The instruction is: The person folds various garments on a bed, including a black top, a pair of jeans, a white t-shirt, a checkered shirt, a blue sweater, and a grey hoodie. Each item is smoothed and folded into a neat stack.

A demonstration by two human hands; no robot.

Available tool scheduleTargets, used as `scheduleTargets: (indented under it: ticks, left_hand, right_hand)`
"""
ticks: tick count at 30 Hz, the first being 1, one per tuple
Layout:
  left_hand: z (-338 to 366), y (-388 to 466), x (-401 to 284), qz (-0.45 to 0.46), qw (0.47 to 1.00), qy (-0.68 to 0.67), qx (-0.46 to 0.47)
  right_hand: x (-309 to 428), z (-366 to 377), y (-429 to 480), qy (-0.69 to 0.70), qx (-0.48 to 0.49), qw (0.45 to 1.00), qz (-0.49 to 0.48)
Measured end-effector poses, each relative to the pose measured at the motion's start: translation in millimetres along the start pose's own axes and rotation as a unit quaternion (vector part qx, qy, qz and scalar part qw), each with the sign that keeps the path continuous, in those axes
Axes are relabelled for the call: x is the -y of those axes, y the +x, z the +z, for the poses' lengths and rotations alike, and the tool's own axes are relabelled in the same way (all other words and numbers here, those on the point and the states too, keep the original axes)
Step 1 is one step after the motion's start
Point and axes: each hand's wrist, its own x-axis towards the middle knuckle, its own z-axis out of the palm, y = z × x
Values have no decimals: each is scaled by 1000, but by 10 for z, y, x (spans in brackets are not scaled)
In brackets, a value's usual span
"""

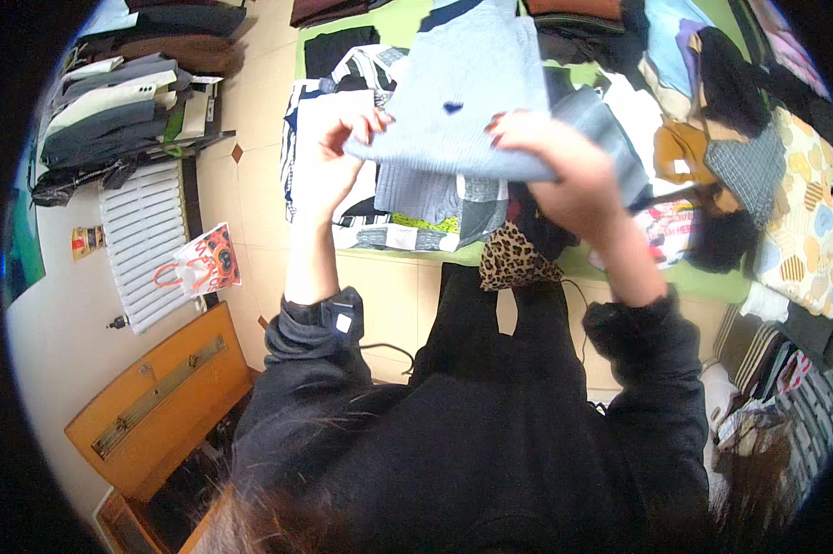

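Observation:
A light blue ribbed knit garment (472, 76) with a small dark heart mark is stretched between my two hands above a green-covered surface (707, 284). My left hand (347, 149) pinches its near left corner. At the near right edge, my right hand (562, 159) grips the fabric, slightly blurred. Beneath the garment lie a grey ribbed piece (416, 190), a white cloth (312, 118) and a black, white and grey checked cloth (482, 208). Leopard-print fabric (517, 260) hangs at the near edge, in front of my legs.
Folded clothes (112, 104) are stacked at the left, by a white radiator (143, 242) with a paper bag (212, 263). A wooden panel with metal fittings (160, 401) stands lower left. Mustard cloth (680, 149) and patterned bedding (804, 208) lie right; more textiles sit lower right.

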Motion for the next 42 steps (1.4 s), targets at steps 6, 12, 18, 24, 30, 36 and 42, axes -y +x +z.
scheduleTargets:
  ticks: [6,12,18,24,30,36,42]
  left_hand:
    - [-56,-1141,1131,-171,950,259,-29]
    - [-18,-1886,1765,-282,922,263,-28]
    - [-13,-1759,1961,-424,881,152,-142]
    - [103,-1478,1748,-360,897,251,-57]
    - [-50,-1274,1385,-302,918,71,-247]
    - [-91,-1339,1317,-313,891,277,-179]
    - [48,-869,1590,-58,896,441,3]
  right_hand:
    - [-305,1393,-895,27,208,963,169]
    - [-420,1739,-1534,40,249,940,230]
    - [-544,1851,-1366,-66,138,884,442]
    - [-505,2030,-1084,32,165,819,549]
    - [-230,2104,-779,123,-4,902,413]
    - [-226,2079,-753,13,134,861,491]
    - [-954,2143,-564,-211,138,928,275]
